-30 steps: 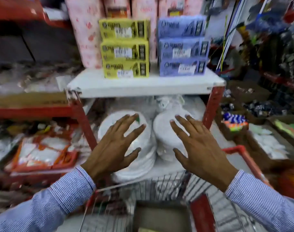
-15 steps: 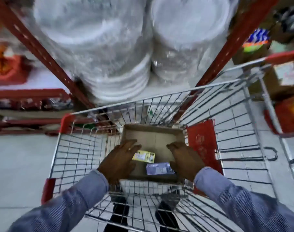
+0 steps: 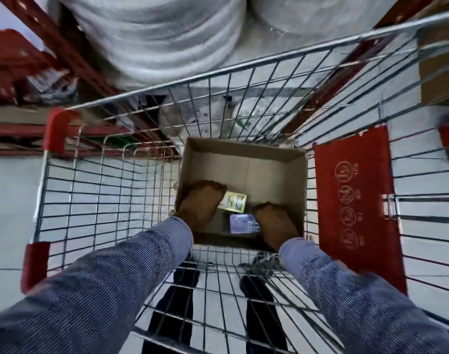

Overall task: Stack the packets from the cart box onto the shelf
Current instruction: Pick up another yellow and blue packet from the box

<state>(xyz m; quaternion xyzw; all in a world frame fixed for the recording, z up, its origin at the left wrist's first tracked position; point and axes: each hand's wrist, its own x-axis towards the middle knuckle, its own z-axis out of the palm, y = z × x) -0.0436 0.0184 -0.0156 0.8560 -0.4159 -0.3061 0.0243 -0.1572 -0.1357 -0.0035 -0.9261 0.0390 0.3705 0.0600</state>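
left hand [image 3: 201,203] covers yellow packet [image 3: 234,202], right hand [image 3: 274,221] covers purple packet [image 3: 242,223] in box [image 3: 243,159]; grips unclear

Long shirt sleeves [image 3: 121,274] in fine blue-and-white stripes, cuffs closed at the wrists; dark trousers [image 3: 172,305] below; bare hands [image 3: 201,204].

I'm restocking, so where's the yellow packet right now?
In the head view, the yellow packet lies inside the cardboard box, beside the left hand, just above the purple packet.
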